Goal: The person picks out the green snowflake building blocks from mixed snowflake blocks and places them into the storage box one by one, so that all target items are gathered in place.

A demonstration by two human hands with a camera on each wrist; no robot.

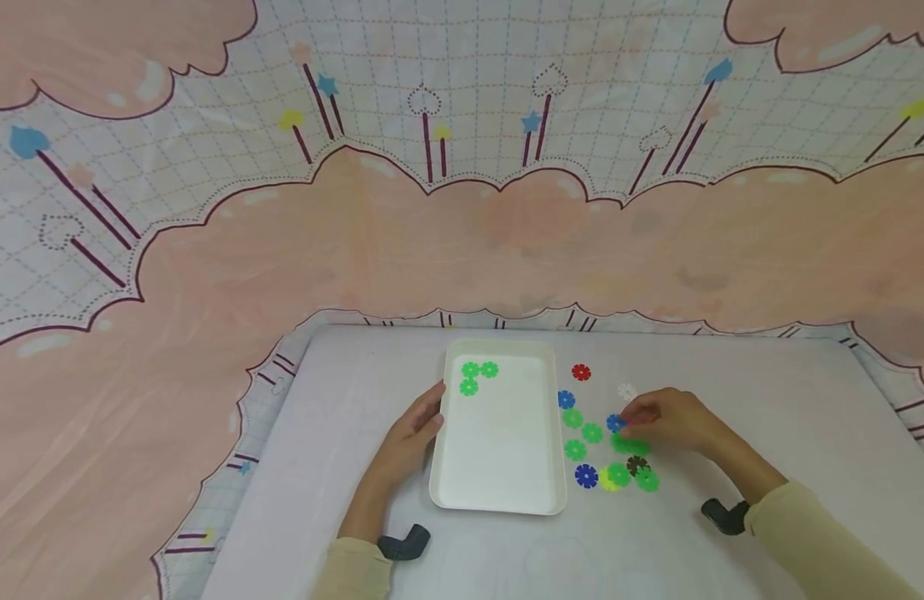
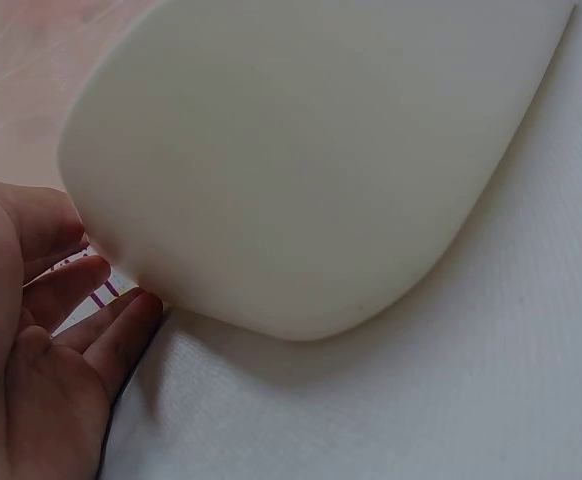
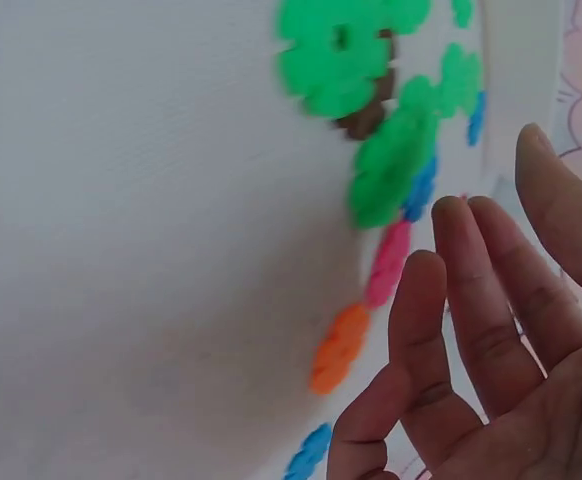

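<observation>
My right hand hovers over the loose pieces, fingers relaxed and parted, with nothing visible between them in the right wrist view. Below its fingertips: a blue piece and green pieces; the right wrist view adds a pink piece and an orange piece. My left hand has its fingers extended, tips touching the left side of the white tray. Three green discs lie in the tray's far left corner. Right of the tray, on the tabletop: a red piece farthest off, a dark blue piece nearer, beside a yellow piece partly covered by green. Pink patterned cloth behind.
</observation>
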